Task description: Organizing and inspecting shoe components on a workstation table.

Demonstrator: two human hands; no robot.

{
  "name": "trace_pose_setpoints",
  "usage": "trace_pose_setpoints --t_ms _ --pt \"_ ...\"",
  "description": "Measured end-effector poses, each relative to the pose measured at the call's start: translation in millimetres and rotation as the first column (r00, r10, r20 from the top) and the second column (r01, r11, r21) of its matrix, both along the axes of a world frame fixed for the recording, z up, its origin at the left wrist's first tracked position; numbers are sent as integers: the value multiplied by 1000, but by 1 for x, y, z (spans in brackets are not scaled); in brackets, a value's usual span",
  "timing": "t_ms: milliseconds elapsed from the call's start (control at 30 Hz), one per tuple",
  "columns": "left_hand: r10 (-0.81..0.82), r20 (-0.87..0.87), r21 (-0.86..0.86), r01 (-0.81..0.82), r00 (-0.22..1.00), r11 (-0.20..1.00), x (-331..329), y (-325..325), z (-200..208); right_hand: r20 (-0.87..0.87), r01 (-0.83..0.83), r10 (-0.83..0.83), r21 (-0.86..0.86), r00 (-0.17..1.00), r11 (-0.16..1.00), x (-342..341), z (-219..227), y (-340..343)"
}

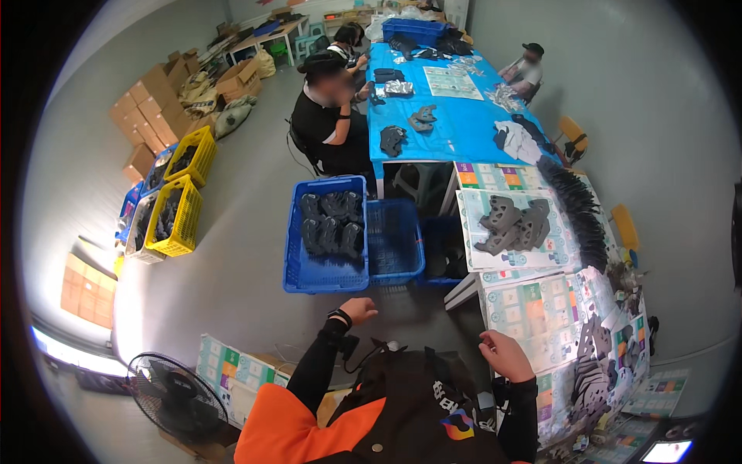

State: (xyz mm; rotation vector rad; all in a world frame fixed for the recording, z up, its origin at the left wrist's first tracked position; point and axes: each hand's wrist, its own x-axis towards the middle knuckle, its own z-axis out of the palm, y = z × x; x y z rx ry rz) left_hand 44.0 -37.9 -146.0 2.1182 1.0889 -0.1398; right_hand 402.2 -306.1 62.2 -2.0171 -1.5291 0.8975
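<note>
My left hand (359,311) is held in front of my body, fingers loosely bent and apart, with nothing visible in it. It is nearest to the blue crate (289,267), which holds several dark, curved molded pieces (331,228). My right hand (506,356) hovers by the edge of the paper-covered table (514,305); its fingers are half curled and I see nothing in them. Beyond it, a stack of grey curved pieces with holes (514,224) lies on a printed board (570,259).
Another blue crate (396,267) stands beside the first. A blue-covered table (464,116) extends away, with people seated along it. Yellow crates (189,224) and cardboard boxes (158,104) are at the left. A black fan (178,394) stands near left. More dark pieces (593,371) line the right table.
</note>
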Motion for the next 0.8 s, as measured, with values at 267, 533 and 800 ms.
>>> trace_pose_setpoints --t_ms 267,533,800 --pt "-2 63 -40 4 998 999 16 -7 21 14 -11 11 21 1000 1000 0 -1 0" --pt "-3 57 -82 8 998 997 32 -12 40 11 -5 5 10 1000 1000 3 1 -3" --pt "-26 34 -94 29 999 995 37 -16 34 -41 34 -34 6 999 999 6 -4 -9"
